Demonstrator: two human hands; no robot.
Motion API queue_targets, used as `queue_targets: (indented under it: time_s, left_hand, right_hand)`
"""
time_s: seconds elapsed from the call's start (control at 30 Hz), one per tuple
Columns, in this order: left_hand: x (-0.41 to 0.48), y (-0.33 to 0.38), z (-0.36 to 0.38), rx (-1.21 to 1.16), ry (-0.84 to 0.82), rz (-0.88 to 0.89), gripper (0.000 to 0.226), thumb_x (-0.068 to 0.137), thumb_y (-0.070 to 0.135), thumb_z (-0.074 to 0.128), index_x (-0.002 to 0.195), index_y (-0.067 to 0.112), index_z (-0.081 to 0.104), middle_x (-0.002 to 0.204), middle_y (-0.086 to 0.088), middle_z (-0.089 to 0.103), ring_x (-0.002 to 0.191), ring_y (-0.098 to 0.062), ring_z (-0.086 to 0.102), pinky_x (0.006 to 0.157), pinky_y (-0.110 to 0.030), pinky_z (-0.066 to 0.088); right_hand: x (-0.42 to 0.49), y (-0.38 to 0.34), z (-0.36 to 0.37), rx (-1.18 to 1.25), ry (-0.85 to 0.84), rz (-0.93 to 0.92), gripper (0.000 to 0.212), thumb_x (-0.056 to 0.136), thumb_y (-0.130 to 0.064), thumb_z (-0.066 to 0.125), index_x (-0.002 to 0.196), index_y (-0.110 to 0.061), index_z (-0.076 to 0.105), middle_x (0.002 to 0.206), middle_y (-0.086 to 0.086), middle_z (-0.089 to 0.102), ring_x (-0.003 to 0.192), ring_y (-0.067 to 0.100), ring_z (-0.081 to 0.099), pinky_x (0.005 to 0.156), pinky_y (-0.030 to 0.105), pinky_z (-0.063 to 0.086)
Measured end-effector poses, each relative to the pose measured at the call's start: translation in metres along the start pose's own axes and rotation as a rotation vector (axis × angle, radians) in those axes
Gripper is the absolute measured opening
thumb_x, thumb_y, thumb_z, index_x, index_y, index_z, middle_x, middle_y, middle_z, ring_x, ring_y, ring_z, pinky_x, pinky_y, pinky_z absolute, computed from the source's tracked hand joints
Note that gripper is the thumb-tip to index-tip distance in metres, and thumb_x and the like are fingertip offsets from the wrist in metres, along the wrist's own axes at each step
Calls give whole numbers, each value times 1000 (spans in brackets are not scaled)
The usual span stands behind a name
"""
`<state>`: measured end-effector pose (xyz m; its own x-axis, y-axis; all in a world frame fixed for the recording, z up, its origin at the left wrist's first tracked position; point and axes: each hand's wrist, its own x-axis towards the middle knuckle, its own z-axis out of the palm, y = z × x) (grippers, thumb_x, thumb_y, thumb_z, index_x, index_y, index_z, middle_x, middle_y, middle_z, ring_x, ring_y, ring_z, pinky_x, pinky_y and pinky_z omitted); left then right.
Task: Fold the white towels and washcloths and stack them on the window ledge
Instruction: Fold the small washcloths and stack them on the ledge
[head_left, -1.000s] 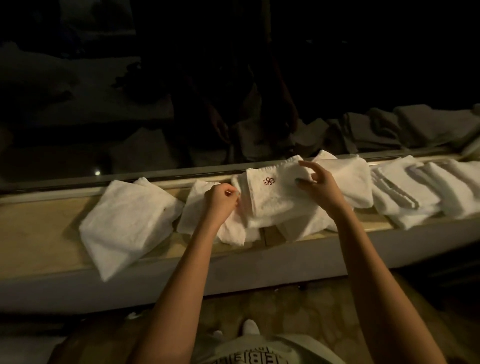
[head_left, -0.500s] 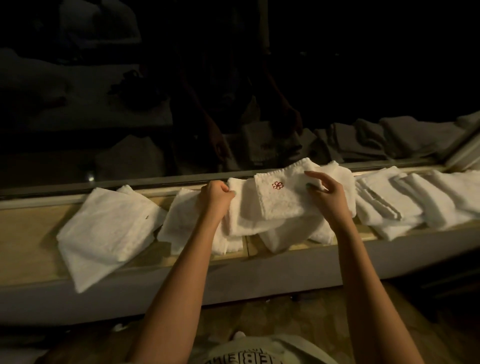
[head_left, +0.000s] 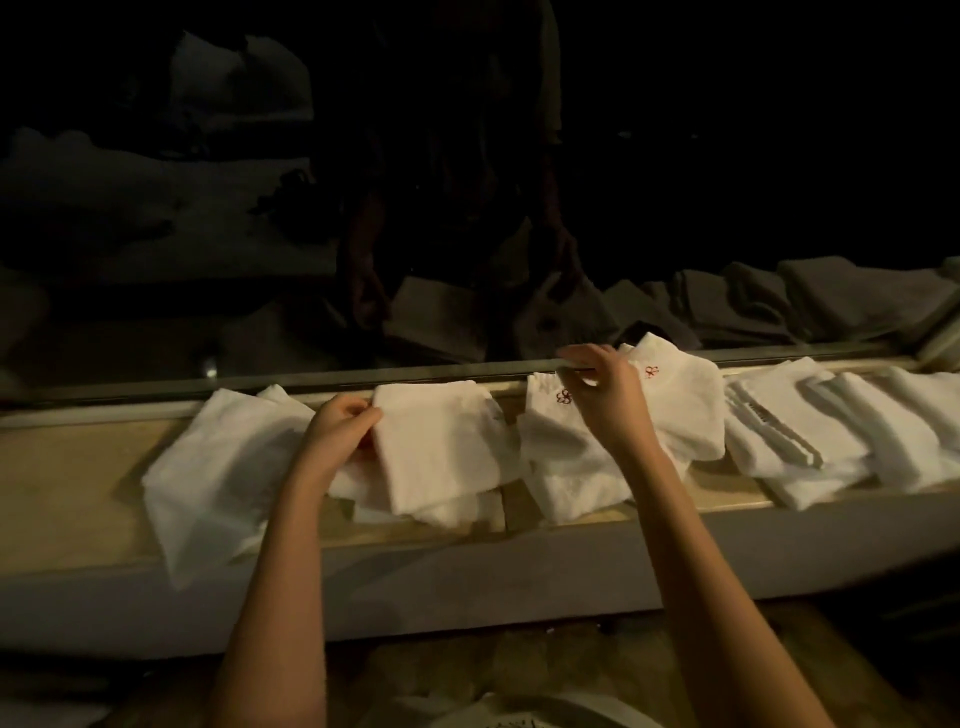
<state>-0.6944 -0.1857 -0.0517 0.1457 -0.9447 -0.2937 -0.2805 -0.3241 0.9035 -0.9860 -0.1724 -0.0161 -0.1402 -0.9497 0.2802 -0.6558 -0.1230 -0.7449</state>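
Your left hand (head_left: 340, 431) is over the middle of the window ledge (head_left: 67, 467), and it holds a plain folded washcloth (head_left: 441, 447). The fingers are curled round the cloth's left edge, with the thumb on top, so the grip is narrow and closed on the fabric. The whole cloth spreads out to the right of this grip. It lies on other white cloths (head_left: 457, 506), which rest on the ledge.

Your right hand (head_left: 610, 405) is further right along the ledge, near its far edge by the dark window glass (head_left: 727, 156). It is above a washcloth with a red flower (head_left: 556, 436). The flower mark shows just left of the hand, and most of this cloth lies under the hand and nearer to you. The fingers bend down at the cloth's far edge. I cannot tell if they pinch it or only touch it.

A second flower washcloth (head_left: 685, 410) lies just right of this hand and partly under it. Toward the left end of the ledge a larger white towel (head_left: 218, 478) hangs a little over the front edge. Toward the right end, several folded towels (head_left: 810, 441) overlap each other in a row.
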Motion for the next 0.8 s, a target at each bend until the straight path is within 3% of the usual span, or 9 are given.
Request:
queue_targets:
  time_s: [0.1,0.23,0.37,0.53,0.67,0.8]
  left_hand:
    - [3,5,8,-5,-8,106,24,85,26,70,105,25,57,103,-12,64,93,-28,61,83,-43,52]
    - [6,9,9,77,-5,219,13,88,14,65,92,23,57,92,-7,63,87,-22,58,73,-32,43]
    - [4,3,-2,101,-39,261,14,93,17,59,88,30,57,97,0,63,91,-17,59,69,-26,44]
    - [4,1,-3,96,-11,316,9,95,20,56,91,28,56,103,7,59,97,-13,54,74,-29,46]
    - [5,-6,-4,57,5,246,6,97,22,51,95,27,50,103,4,54,94,-18,52,77,-35,45]
    - [3,-7,-1,35,-21,111,10,98,22,49,108,21,46,109,-5,50,101,-26,52,81,-37,47]
  right_hand:
    - [2,-17,27,36,-170,-10,25,90,-7,62,114,-11,67,109,6,67,96,17,64,77,20,50]
    - [4,-22,55,36,-333,59,31,92,-10,60,123,-12,61,112,4,65,97,19,65,77,27,53]
    - [6,-15,65,2,-401,156,37,90,-17,62,127,-16,56,115,10,66,104,24,64,88,42,54]
    - [13,-10,71,-111,-473,153,22,91,-18,61,110,-10,68,101,12,70,91,26,65,86,44,53]
    - [15,-7,69,16,-464,219,18,90,-12,62,104,-3,71,96,16,71,83,27,67,78,36,56]
    - [14,-5,73,18,-451,227,18,93,-17,59,107,-7,66,103,10,66,94,24,63,85,41,55]
